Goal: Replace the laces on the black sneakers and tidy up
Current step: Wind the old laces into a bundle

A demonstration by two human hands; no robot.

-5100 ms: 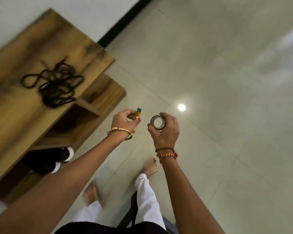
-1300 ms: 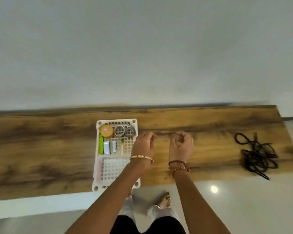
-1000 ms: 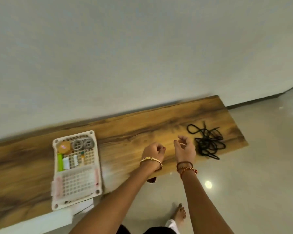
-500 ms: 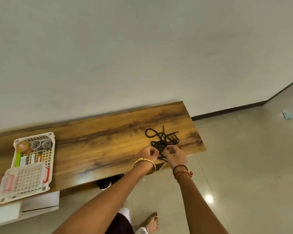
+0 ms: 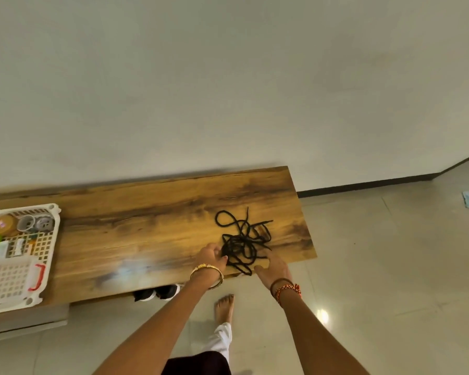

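The left hand (image 5: 211,257) curls its fingers into the near-left edge of the tangled black laces (image 5: 243,242) and grips strands there. The right hand (image 5: 273,266) lies spread and flat, fingers straight, touching the tangle's near-right edge and grasping nothing. The laces sit bunched near the right end of the wooden bench top (image 5: 146,234), close to its front edge. Under the bench, only the white-soled tips of the black sneakers (image 5: 157,292) show; the rest is hidden. At the far left a white plastic basket (image 5: 48,255) is cut off by the frame edge; its small contents are too blurred to identify, and no writing is legible.
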